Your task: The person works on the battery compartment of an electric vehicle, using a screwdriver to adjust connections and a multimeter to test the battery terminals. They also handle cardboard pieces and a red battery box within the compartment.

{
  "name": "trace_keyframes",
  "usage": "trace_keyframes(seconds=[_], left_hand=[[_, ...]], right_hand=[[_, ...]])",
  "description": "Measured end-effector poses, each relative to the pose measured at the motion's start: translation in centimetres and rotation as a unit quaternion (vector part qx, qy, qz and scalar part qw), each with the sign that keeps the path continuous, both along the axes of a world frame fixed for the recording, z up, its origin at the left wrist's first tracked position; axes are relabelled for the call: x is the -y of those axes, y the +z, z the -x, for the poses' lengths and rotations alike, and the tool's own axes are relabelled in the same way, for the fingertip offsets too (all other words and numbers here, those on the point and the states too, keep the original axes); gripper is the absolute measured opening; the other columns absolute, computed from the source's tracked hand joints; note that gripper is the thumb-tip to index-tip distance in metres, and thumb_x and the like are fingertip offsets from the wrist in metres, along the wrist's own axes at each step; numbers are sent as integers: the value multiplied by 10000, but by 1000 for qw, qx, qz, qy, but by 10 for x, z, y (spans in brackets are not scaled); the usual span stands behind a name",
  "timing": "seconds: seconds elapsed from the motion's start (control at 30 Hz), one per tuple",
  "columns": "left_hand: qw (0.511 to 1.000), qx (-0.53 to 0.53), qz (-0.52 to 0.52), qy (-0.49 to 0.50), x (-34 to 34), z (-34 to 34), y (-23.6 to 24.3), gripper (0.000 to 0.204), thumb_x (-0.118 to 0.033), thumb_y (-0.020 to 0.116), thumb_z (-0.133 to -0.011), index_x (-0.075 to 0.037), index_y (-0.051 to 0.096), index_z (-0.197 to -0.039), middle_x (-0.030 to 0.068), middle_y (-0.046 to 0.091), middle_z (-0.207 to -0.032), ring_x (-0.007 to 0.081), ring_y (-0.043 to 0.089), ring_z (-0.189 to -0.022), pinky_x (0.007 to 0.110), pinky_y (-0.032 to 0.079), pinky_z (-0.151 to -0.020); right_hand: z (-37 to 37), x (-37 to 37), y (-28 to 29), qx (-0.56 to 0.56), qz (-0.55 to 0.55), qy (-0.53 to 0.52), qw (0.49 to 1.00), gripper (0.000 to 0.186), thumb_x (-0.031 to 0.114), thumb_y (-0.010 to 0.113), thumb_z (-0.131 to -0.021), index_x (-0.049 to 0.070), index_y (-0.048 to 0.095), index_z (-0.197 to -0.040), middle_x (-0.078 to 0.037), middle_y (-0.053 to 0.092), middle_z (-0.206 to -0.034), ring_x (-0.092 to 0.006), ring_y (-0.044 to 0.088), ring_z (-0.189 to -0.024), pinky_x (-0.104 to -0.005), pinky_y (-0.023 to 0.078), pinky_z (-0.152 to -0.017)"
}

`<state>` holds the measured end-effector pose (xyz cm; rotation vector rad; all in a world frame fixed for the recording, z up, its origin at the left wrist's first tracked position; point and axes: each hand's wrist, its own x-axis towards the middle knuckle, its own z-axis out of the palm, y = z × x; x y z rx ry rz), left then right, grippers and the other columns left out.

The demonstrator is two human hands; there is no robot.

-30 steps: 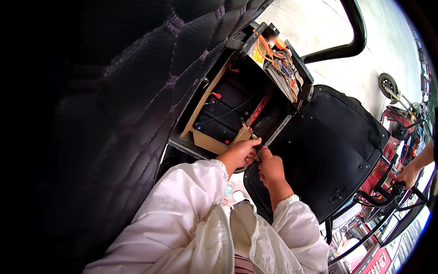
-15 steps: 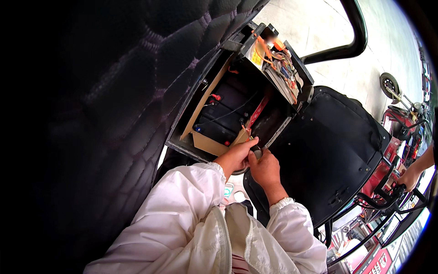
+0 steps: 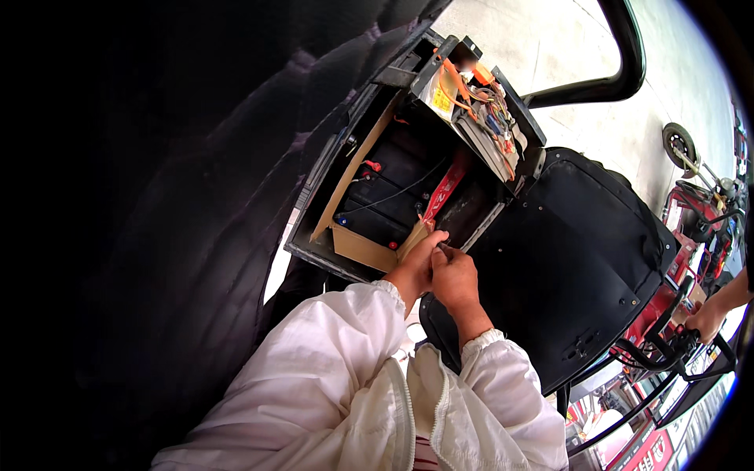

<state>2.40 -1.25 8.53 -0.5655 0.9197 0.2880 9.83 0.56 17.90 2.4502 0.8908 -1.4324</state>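
Observation:
My left hand (image 3: 419,265) and my right hand (image 3: 455,279) meet at the near right edge of an open black metal compartment (image 3: 330,263). Both have their fingers closed, the tips pressed together around something small that they hide. Thin wire ends (image 3: 427,223) come up from the compartment just beyond my left fingers. Inside lie black batteries (image 3: 385,200) with red and blue terminal caps, lined by strips of cardboard (image 3: 363,248). A red printed strip (image 3: 446,188) slants along their right side.
Tangled orange and coloured wires (image 3: 488,110) fill a tray at the compartment's far end. A black padded panel (image 3: 573,243) stands to the right, dark quilted upholstery (image 3: 259,165) to the left. A black tube (image 3: 624,74) curves beyond. Another person's hand (image 3: 707,318) grips a handlebar (image 3: 667,353).
My hands have drawn closer together, with the right fingers turned inward. A rounded grey piece that showed between them is now covered. The whole view has shifted slightly.

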Motion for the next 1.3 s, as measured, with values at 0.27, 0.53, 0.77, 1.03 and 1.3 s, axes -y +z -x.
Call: trace_keyframes(seconds=[0.27,0.53,0.77,1.03,1.3], left_hand=[[999,-40,4,-17,-4,-9,-14,309,-446,612,-862,-170,580,-726,39,619,-761,200,580,-683,355,462,-592],[978,-69,-94,-170,-14,3,-4,459,-607,568,-863,-187,533,-680,-22,509,-616,131,403,-469,285,321,-438],[948,-220,-113,-202,-12,131,-39,533,-552,438,-986,-58,613,-885,-62,327,-604,83,282,-487,260,283,-469],[931,11,-245,-271,-30,110,12,307,-347,539,-992,-55,634,-981,16,609,-833,116,566,-707,290,497,-682],[942,45,-223,-247,-39,123,17,362,-364,510,-1002,-28,643,-999,76,659,-919,183,660,-827,333,547,-764]], right_hand=[[-2,-2,-14,3,-41,-58,997,376,295,593,-898,-58,703,-965,-168,703,-829,-247,676,-756,-352,511,-690],[-4,5,-6,19,-39,-24,999,453,350,581,-887,-91,685,-909,-260,691,-844,-362,696,-820,-401,522,-739],[-10,8,62,-123,26,67,990,473,390,653,-864,-78,690,-926,-219,694,-858,-325,686,-832,-388,508,-771],[34,65,52,-268,-284,-165,905,322,174,741,-842,-34,632,-1063,-71,576,-1080,-154,577,-958,-275,451,-870],[84,64,23,-165,-423,-38,890,454,175,688,-859,-30,546,-1238,-187,565,-1246,-354,496,-1220,-409,358,-1064]])
